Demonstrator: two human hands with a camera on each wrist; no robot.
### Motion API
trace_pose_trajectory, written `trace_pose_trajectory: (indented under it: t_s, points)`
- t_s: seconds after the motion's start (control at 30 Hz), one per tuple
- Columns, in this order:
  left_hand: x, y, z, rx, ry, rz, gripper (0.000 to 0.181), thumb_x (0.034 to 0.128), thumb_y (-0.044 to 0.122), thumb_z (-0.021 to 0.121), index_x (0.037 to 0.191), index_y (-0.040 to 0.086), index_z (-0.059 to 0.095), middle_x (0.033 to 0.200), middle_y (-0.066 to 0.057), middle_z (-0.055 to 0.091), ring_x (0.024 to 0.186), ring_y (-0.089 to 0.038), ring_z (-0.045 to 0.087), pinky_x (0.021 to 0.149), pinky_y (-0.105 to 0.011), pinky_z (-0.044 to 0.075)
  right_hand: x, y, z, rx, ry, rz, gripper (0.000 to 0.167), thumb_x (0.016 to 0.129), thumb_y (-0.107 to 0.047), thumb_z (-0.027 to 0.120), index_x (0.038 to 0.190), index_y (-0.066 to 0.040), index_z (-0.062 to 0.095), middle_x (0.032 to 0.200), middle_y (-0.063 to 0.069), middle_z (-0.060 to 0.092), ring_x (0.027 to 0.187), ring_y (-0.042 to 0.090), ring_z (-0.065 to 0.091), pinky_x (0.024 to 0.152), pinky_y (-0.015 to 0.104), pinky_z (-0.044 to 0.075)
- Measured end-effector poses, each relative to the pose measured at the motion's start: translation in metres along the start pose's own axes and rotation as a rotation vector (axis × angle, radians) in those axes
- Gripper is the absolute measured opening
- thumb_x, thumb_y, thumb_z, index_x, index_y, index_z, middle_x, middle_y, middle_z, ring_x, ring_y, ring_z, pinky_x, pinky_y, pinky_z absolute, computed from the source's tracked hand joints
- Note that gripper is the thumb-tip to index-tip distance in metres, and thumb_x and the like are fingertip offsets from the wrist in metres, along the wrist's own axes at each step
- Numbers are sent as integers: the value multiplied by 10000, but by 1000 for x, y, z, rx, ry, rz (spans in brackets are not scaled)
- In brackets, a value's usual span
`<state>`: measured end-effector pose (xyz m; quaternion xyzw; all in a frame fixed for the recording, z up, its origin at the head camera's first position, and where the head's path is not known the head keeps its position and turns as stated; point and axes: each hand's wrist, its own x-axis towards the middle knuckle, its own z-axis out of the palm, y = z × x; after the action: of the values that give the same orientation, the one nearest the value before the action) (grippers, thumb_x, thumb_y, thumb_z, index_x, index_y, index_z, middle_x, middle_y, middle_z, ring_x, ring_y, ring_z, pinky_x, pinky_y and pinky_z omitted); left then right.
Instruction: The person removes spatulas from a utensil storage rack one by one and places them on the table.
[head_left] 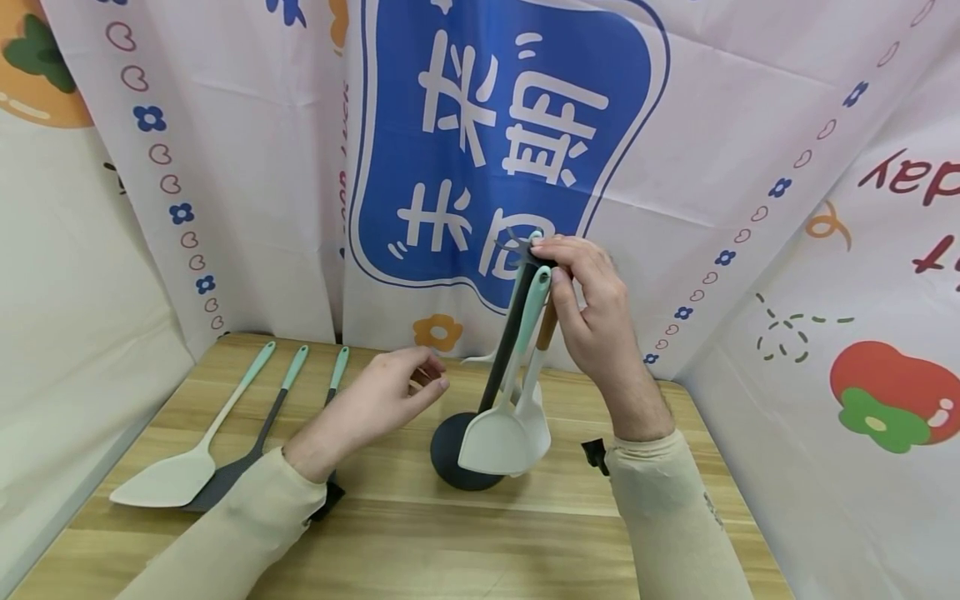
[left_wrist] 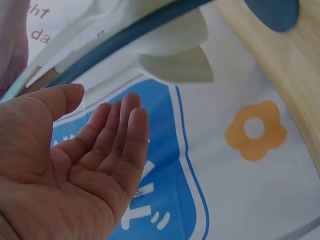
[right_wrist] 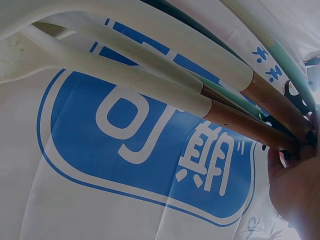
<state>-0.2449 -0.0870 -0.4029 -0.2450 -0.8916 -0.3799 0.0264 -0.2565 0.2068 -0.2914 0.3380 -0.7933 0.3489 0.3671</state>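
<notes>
A dark utensil stand (head_left: pixel 453 462) with a round base and a tall post stands mid-table. From its top hang a pale turner (head_left: pixel 495 442) with a mint handle and several pale utensils with wooden handles (right_wrist: pixel 255 127). My right hand (head_left: pixel 596 312) grips the top of the stand, its thumb close to the mint handle's end; the exact contact is partly hidden. Left of the post, my left hand (head_left: pixel 367 400) is held in the air, apart from the stand. Its fingers are relaxed, and the palm (left_wrist: pixel 85 160) holds nothing in the left wrist view.
On the table's left lie a pale turner (head_left: pixel 168 479), a dark turner (head_left: pixel 247 458) and a third utensil with a mint handle (head_left: pixel 339 367), partly covered by my left arm. Printed cloth (head_left: pixel 712 125) hangs behind and beside the wooden table (head_left: pixel 420 542).
</notes>
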Motion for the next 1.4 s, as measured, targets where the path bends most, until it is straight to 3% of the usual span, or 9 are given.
trace_pose_trajectory:
  t_s: [0.23, 0.67, 1.07, 1.4]
  points:
    - [0, 15, 12, -93, -2, 16, 215, 1186, 251, 727, 1331, 104, 785, 1269, -60, 827, 1201, -240, 825, 1057, -475, 732, 0, 0, 0, -1, -2, 1, 351, 1213, -99, 502, 1431, 8, 755, 1529, 188, 764, 1536, 380, 637, 1386, 478, 465]
    - [7, 41, 33, -198, -27, 31, 186, 1162, 202, 761, 1320, 106, 785, 1294, -34, 825, 1226, -216, 828, 1094, -442, 724, 0, 1, 0, 6, 5, 6, 338, 1210, -93, 520, 1431, 0, 758, 1535, 180, 763, 1542, 368, 635, 1390, 473, 460]
    - [15, 50, 52, -247, -40, 44, 166, 1155, 192, 762, 1307, 132, 790, 1281, -25, 816, 1189, -185, 820, 1039, -368, 732, 0, 1, 0, 8, 2, 7, 343, 1210, -91, 510, 1431, 5, 755, 1529, 192, 763, 1540, 385, 634, 1392, 489, 455]
    - [18, 53, 61, -240, -17, 52, 131, 1142, 142, 780, 1269, 115, 797, 1232, -27, 818, 1115, -162, 815, 1053, -466, 739, -1, 1, 0, 16, 9, 11, 339, 1206, -89, 522, 1430, 8, 757, 1528, 191, 766, 1541, 381, 633, 1395, 488, 451]
